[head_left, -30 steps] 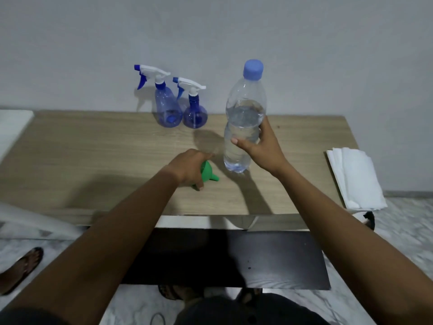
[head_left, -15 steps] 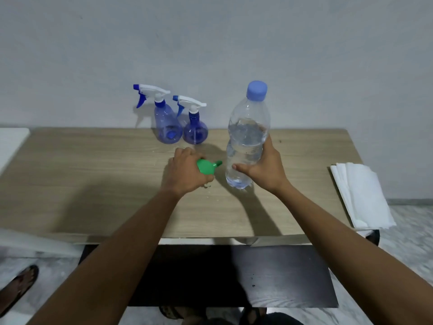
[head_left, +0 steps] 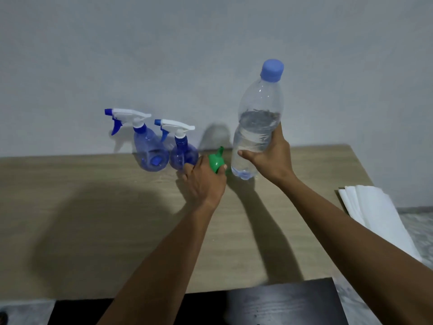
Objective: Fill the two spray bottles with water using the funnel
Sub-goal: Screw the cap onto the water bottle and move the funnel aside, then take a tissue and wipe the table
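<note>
Your left hand [head_left: 203,181] curls round green funnel [head_left: 216,161], spout aimed up toward wall [head_left: 210,55], just beside smaller spray bottle [head_left: 184,153]. Your right hand [head_left: 269,158] wraps water bottle [head_left: 257,123], near upright, cap up.

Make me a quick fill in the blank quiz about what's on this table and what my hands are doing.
The left hand grips the green ____.
The ____ holds the water bottle.
The larger spray bottle and the smaller spray bottle stand by the ____.
The water bottle's cap is coloured ____.
Missing words: funnel; right hand; wall; blue.
</note>
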### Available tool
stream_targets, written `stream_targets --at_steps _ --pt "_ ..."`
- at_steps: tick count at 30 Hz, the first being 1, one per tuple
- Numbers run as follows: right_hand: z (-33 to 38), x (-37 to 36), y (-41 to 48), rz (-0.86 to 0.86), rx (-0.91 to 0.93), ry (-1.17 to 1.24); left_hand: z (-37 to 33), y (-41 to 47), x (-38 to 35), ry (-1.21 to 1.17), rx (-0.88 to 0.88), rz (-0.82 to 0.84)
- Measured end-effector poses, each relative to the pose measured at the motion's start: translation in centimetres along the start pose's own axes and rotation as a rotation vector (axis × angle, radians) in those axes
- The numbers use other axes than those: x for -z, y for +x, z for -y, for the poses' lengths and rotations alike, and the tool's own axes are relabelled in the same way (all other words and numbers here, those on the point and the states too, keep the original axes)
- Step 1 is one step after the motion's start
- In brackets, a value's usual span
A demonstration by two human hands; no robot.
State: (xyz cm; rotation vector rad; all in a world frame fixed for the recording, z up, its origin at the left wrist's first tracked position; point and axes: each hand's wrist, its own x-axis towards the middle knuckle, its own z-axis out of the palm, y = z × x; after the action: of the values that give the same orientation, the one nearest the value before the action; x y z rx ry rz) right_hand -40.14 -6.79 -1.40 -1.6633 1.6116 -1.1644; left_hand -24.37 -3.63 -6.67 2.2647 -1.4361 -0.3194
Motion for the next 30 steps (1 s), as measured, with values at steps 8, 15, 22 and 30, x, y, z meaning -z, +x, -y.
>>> stream_targets --at_steps 8,15,22,30 --pt "-1.3 -1.0 3.1 0.047 0.035 0.003 -0.5 3.9 -3.1 0.004 0.002 0.09" --pt "-2.0 -1.7 4.0 0.094 0.065 -0.004 -0.2 4.5 -3.6 -0.017 0.008 0.149" --pt "-2.5 -2.1 4.3 0.118 0.076 0.046 0.0 4.6 -3.5 -0.052 -0.022 0.162" --pt "-5.3 -0.4 -0.5 0.156 -0.126 0.065 0.7 0.2 -2.2 -0.067 -0.092 0.071"
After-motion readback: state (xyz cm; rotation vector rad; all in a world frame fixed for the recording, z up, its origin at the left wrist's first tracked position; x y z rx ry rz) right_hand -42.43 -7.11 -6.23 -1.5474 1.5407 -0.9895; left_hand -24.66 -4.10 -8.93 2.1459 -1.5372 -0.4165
